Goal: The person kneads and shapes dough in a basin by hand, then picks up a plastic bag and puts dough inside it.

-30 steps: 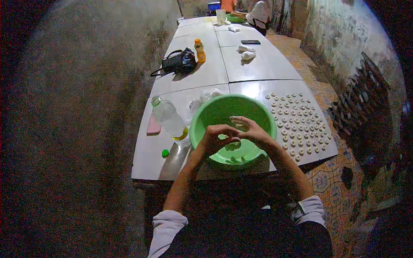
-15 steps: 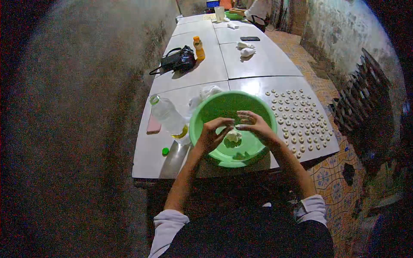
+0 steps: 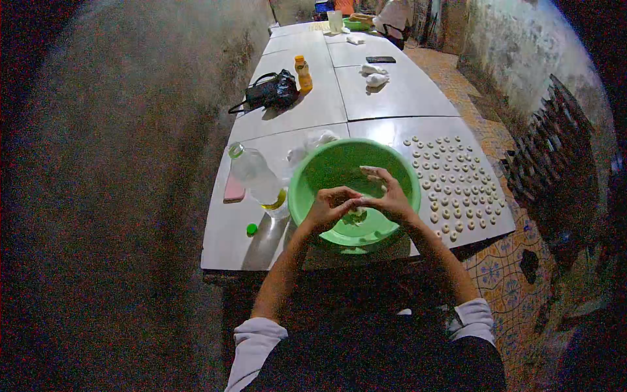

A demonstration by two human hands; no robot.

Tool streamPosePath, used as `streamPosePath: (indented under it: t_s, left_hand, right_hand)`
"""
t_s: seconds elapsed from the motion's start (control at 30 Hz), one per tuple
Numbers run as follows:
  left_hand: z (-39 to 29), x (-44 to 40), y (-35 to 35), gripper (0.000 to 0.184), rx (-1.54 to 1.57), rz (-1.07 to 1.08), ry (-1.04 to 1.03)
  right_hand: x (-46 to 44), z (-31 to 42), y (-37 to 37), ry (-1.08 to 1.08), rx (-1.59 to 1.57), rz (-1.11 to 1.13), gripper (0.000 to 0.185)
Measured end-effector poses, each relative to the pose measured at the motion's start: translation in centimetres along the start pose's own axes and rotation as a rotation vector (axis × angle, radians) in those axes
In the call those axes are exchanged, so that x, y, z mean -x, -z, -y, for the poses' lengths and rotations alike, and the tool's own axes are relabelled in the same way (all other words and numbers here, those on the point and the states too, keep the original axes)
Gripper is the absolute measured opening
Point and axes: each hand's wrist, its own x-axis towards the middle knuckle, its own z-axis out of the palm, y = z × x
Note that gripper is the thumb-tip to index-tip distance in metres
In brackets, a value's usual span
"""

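Note:
Over a light green basin (image 3: 302, 163) on the table, my two hands meet at the fingertips. My left hand (image 3: 330, 209) is closed in a pinch, its thumb and fingers drawn together; whatever lies between them is too small to make out. My right hand (image 3: 392, 199) has its fingers stretched apart, with whitish residue on the tips and its thumb against the left fingertips. A lump of pale dough (image 3: 356, 213) shows below the hands, partly hidden by them. Rows of small round dough pieces (image 3: 457, 191), each with a dimple or hole, cover the table right of the basin.
Left of the basin stand a clear bottle (image 3: 253, 175) with yellowish liquid, a pink phone-like object (image 3: 234, 191) and a green cap (image 3: 252, 229). Farther back are a black bag (image 3: 274, 93), an orange bottle (image 3: 303, 73), white bundles (image 3: 376, 80) and a dark phone (image 3: 381, 59). Another person (image 3: 392, 19) is at the far end.
My hands have come together; the left fingertips moved right and now meet the right thumb. The dough lump is more covered than before.

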Motion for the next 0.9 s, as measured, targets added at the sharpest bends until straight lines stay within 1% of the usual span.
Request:
streamPosePath:
  t_s: [0.07,0.1,0.13,0.17,0.23,0.27,0.3,0.33,0.37,0.4,0.43,0.47,0.5,0.53,0.57,0.6,0.63,0.67,0.7,0.73,0.77,0.8,0.83,0.87,0.9]
  left_hand:
    - [0.8,-0.2,0.4,0.014,0.010,-0.007,0.013]
    - [1.2,-0.2,0.6,0.014,0.019,-0.014,0.026]
    - [1.2,-0.1,0.7,0.016,0.215,-0.033,0.037]
    - [1.3,0.1,0.9,0.016,0.216,-0.034,0.036]
    - [1.7,0.6,1.2,0.019,0.100,-0.071,0.018]
    - [2.0,0.7,1.3,0.018,0.052,-0.105,0.042]
    - [2.2,0.7,1.4,0.018,0.052,-0.106,0.042]
    - [1.4,0.6,1.4,0.017,-0.001,-0.111,0.101]
    - [1.0,0.5,1.4,0.016,-0.053,-0.116,0.160]
    - [2.1,0.2,1.3,0.016,-0.172,-0.145,0.090]
    - [2.1,0.2,1.0,0.016,-0.174,-0.148,0.091]
    - [2.0,0.2,0.7,0.016,-0.248,-0.161,-0.050]
    - [2.0,0.2,0.5,0.016,-0.319,-0.172,-0.192]
    - [1.8,0.2,1.0,0.013,-0.419,-0.112,-0.066]
    - [1.7,0.2,1.0,0.013,-0.418,-0.113,-0.067]
    - [1.6,0.1,1.0,0.012,-0.365,-0.146,0.020]
    - [1.5,0.1,1.0,0.012,-0.312,-0.180,0.104]
    - [1.9,0.1,0.6,0.013,-0.300,-0.277,-0.074]
    - [2.2,-0.1,0.5,0.013,-0.300,-0.279,-0.074]
    - [1.9,-0.2,0.5,0.012,-0.356,-0.301,-0.166]
    - [1.6,-0.2,0.5,0.012,-0.409,-0.321,-0.258]
    - [1.3,0.1,0.5,0.014,-0.405,-0.309,-0.191]
    - [1.4,0.0,0.5,0.014,-0.404,-0.309,-0.191]
    - [1.5,-0.3,0.6,0.017,-0.518,-0.299,-0.301]
    - [1.5,-0.5,0.6,0.019,-0.635,-0.287,-0.410]
  right_hand:
    - [0.0,0.0,0.0,0.042,0.020,-0.022,0.063]
    - [0.0,-0.3,0.2,-0.013,-0.029,-0.017,0.062]
    - [-0.1,-0.2,0.3,-0.068,-0.077,-0.011,0.062]
    - [-0.1,1.1,1.0,-0.187,-0.125,-0.094,0.060]
    - [-0.4,0.4,1.5,-0.068,0.005,-0.118,0.059]
    - [-0.3,0.7,1.4,-0.068,0.005,-0.116,0.059]
    - [0.0,1.2,1.4,-0.115,0.040,-0.047,0.058]
    - [0.2,1.8,1.4,-0.163,0.077,0.021,0.057]
    - [0.3,1.7,1.5,-0.164,0.080,0.021,0.057]
    - [0.4,1.3,1.3,-0.208,-0.046,0.036,0.055]
    - [0.3,0.7,1.1,-0.250,-0.175,0.052,0.053]
    - [0.2,0.1,1.0,-0.197,-0.254,0.098,0.045]
    - [0.2,-0.3,1.0,-0.196,-0.253,0.097,0.045]
    - [0.3,0.1,1.0,-0.324,-0.388,0.093,0.044]
    - [0.3,0.3,1.0,-0.453,-0.523,0.089,0.043]
    - [0.2,0.3,1.0,-0.450,-0.648,0.144,0.050]
    - [0.2,0.6,1.1,-0.449,-0.646,0.147,0.050]
    - [0.3,1.1,1.2,-0.487,-0.744,0.141,0.055]
    - [0.3,1.3,1.2,-0.524,-0.842,0.134,0.059]
    - [0.2,1.1,1.2,-0.541,-0.896,0.154,0.065]
    - [0.1,1.0,1.1,-0.542,-0.894,0.155,0.065]
    - [0.1,1.1,1.2,-0.549,-0.959,0.170,0.069]
    - [0.1,1.1,1.1,-0.555,-1.023,0.184,0.073]
    - [0.1,1.1,1.1,-0.557,-1.022,0.184,0.073]
    - [0.1,1.2,1.0,-0.567,-1.115,0.182,0.075]
